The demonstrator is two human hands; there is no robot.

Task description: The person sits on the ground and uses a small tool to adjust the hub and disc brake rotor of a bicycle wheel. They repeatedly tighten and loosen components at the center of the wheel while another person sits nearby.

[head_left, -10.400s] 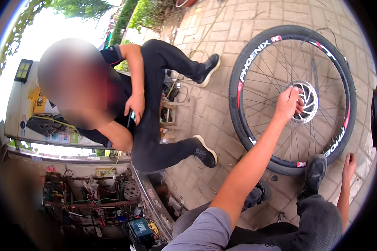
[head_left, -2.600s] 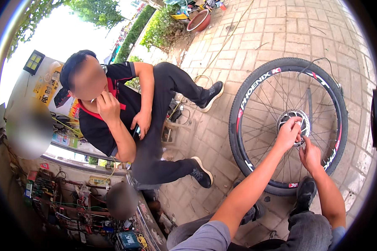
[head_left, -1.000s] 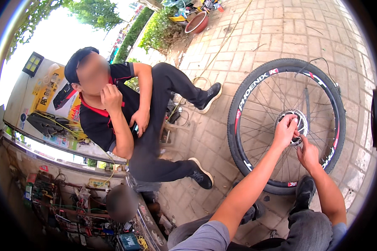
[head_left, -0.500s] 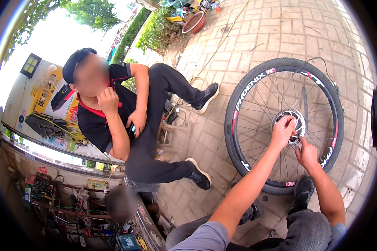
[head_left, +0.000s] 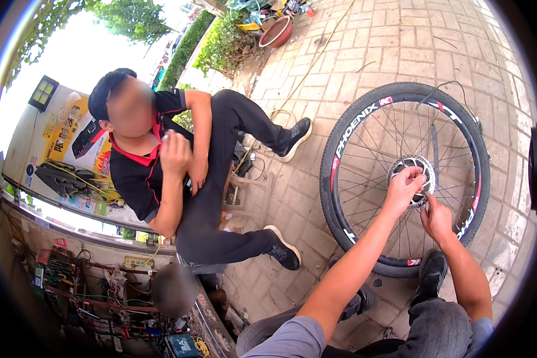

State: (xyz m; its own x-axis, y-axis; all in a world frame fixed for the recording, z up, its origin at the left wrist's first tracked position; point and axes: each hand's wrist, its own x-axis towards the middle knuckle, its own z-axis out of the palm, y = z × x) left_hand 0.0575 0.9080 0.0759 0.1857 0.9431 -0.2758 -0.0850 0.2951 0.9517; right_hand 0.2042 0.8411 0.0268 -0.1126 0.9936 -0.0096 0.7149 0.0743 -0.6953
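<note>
A bicycle wheel (head_left: 327,185) with a black tyre lies flat on the paving in front of me. A silver brake disc (head_left: 430,172) sits at its hub. Over the disc, my left hand (head_left: 404,188) is closed, thumb and fingertips pinched together; whatever is between them is too small to make out. My right hand (head_left: 438,219) is closed at the disc's near edge, fingertips pressed together. What these fingers hold, if anything, is hidden.
A dark strip (head_left: 434,143) lies across the spokes, and a thin black cord (head_left: 459,89) loops over the far rim. A seated person (head_left: 143,161) is to my left. Tools and wires (head_left: 101,298) fill a cabinet at lower left. Farther off stands a reddish basin (head_left: 276,32).
The seated person's raised hand has come down from the chin to the chest. My hands stay at the disc, with only slight finger movement.
</note>
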